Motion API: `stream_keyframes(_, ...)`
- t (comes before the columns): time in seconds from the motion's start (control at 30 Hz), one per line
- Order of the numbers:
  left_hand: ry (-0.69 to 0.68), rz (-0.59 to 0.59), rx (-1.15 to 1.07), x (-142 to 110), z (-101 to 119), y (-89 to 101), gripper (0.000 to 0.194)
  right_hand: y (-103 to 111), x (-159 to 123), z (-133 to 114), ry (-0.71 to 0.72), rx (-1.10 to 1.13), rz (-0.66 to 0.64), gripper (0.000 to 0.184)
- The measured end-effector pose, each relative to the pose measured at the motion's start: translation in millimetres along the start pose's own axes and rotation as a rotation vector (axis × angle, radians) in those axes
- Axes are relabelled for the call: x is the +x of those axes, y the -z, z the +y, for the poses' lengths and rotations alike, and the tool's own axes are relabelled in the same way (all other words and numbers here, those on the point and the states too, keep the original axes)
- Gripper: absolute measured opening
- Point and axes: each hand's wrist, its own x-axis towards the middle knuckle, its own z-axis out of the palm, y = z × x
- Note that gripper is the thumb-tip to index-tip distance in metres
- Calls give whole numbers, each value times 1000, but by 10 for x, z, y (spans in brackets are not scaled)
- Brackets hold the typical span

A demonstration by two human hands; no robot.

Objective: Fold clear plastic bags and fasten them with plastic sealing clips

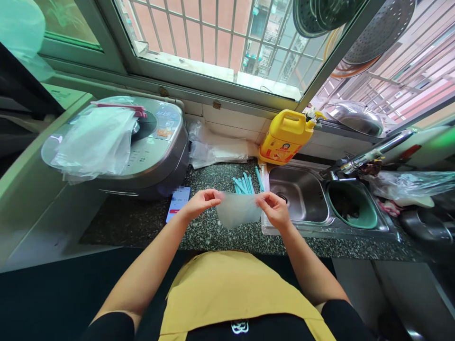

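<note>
A frosted, see-through plastic bag (237,211) hangs stretched between my two hands above the speckled countertop. My left hand (205,201) pinches its upper left corner. At the opposite upper corner, the fingers of my right hand (273,207) are closed on it as well. Just behind the bag lies a bunch of slim turquoise sticks (244,183), their near ends covered by it. One more turquoise stick (259,179) lies apart, close to the sink's left edge. Beside my left wrist a lit phone (178,202) rests on the counter.
A grey cooker (156,166) carries a stack of plastic bags (97,139) and a pink clip (121,109). More clear bags (222,151) lie by the wall. A yellow jug (286,137) stands behind the steel sink (302,194). A green basin (351,203) sits at right.
</note>
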Motion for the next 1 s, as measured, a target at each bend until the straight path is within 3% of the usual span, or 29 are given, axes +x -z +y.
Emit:
stream_keyframes(0.17,-62,243,-122,21,-33,-162,34,-81,56,179,-154,119,91,32)
stream_keyframes(0.27,-88,315,-152,24,-6,-188,31,-168,74,279,-237,160,73,38)
stream_keyframes(0.37,-107,359,-118,18,7,-199,28,-275,70,349,-315,169,59,33)
stream_keyframes(0.57,-207,451,-16,-62,70,-248,24,-412,29,308,-227,191,136,32)
stream_keyframes(0.8,-238,383,102,-225,200,-331,24,-475,31,189,-97,113,107,39)
stream_keyframes(1.0,-220,305,226,-283,192,-322,26,-545,84,146,-114,54,146,36)
